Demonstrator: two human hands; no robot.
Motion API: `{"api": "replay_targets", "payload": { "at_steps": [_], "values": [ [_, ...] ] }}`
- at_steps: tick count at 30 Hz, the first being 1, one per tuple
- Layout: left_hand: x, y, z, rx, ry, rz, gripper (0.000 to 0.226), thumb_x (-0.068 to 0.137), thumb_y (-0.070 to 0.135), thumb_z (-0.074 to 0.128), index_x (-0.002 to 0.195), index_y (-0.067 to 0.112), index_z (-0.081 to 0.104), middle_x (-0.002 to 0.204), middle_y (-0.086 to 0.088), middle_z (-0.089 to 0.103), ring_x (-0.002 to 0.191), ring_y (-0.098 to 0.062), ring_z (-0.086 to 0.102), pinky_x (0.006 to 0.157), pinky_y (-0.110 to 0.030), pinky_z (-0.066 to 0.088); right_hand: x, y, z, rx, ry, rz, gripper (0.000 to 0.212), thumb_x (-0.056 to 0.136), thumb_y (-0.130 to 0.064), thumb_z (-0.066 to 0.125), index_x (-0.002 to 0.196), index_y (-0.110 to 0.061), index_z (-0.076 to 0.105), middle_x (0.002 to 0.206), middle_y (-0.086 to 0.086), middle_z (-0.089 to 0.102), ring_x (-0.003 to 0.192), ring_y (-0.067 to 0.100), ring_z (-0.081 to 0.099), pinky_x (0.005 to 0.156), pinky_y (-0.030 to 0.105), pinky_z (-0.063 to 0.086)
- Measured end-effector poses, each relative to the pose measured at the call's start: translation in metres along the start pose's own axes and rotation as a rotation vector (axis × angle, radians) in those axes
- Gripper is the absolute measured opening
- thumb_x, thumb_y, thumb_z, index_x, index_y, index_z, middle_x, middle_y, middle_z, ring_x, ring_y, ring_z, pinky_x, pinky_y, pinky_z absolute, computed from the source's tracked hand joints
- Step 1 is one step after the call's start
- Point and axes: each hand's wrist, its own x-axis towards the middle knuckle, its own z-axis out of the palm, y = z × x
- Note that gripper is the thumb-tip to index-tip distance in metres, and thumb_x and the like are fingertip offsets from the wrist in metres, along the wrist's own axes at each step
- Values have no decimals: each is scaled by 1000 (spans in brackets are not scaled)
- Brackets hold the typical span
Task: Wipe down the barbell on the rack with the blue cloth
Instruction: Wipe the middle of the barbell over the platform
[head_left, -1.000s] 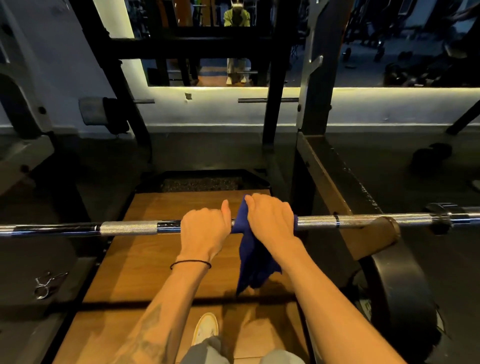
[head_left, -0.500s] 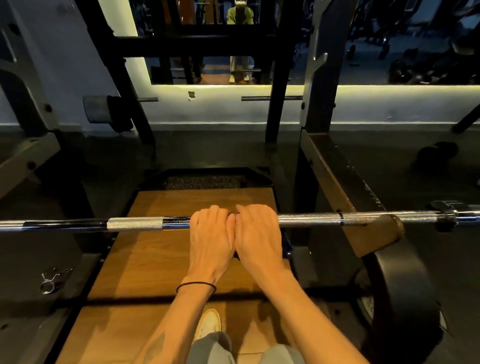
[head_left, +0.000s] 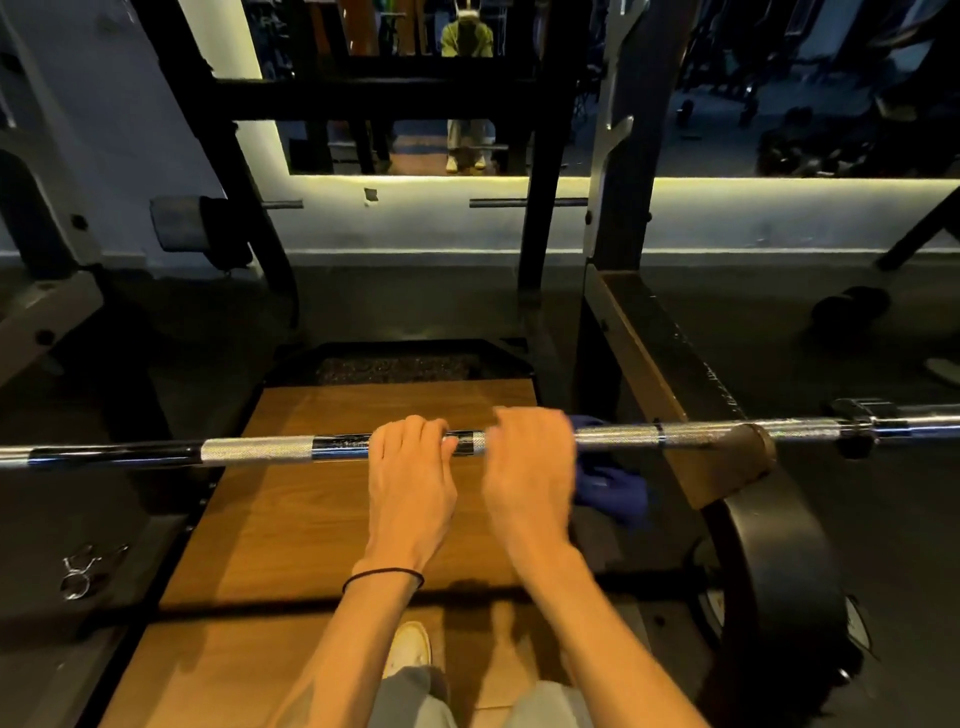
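Observation:
A steel barbell lies level across the view on the rack's brown-padded safety arm. My left hand grips the bar near its middle, fingers curled over the top. Just to its right, my right hand is curled over the bar and holds the blue cloth against it. The cloth sticks out and hangs from the right side of that hand. The right hand is motion-blurred.
A black weight plate stands at the lower right. Black rack uprights rise behind the bar, before a mirror. A wooden platform lies below, with a spring collar on the floor at left. My shoe shows underneath.
The right hand with the cloth slid left until it met the left hand, then moved back right, opening a gap. The cloth, hidden half a second ago, shows again at its right side.

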Motion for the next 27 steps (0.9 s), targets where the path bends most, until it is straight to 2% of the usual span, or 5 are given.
{"api": "replay_targets", "payload": {
  "at_steps": [5, 10, 15, 21, 27],
  "values": [
    [1, -9, -6, 66, 4, 94, 25, 103, 27, 38, 111, 18, 60, 100, 3, 59, 94, -17, 53, 94, -35, 40, 4, 25, -10, 17, -135, -389, 46, 103, -31, 39, 139, -6, 53, 119, 8, 62, 106, 28, 56, 100, 44, 45],
    [-1, -6, -6, 13, 5, 82, 30, 102, 31, 37, 114, 18, 60, 103, 3, 59, 98, -18, 54, 97, -38, 41, 4, 120, -41, -39, 14, -68, 34, 101, -25, 44, 120, -5, 64, 106, 11, 64, 98, 32, 58, 95, 45, 44],
    [1, 7, -7, -36, 1, -6, 24, 103, 28, 42, 109, 20, 64, 97, 6, 61, 94, -14, 54, 95, -37, 41, 9, 69, -31, 24, 52, 319, 42, 104, -39, 33, 102, -12, 65, 99, 4, 64, 106, 29, 56, 107, 46, 37],
    [6, 4, -14, 4, 1, 14, 31, 98, 28, 41, 97, 20, 71, 86, 7, 67, 82, -13, 60, 88, -35, 46, -6, -7, -7, 173, -89, -97, 58, 105, -49, 27, 129, -9, 62, 115, 4, 65, 110, 23, 57, 105, 42, 42],
    [8, 1, -15, 35, 37, -4, 30, 99, 30, 45, 86, 23, 72, 74, 12, 63, 70, -13, 58, 75, -34, 49, -3, 82, -35, -30, -126, -254, 55, 102, -44, 39, 145, -12, 52, 136, 2, 60, 128, 22, 56, 113, 37, 39]
  ]
}}
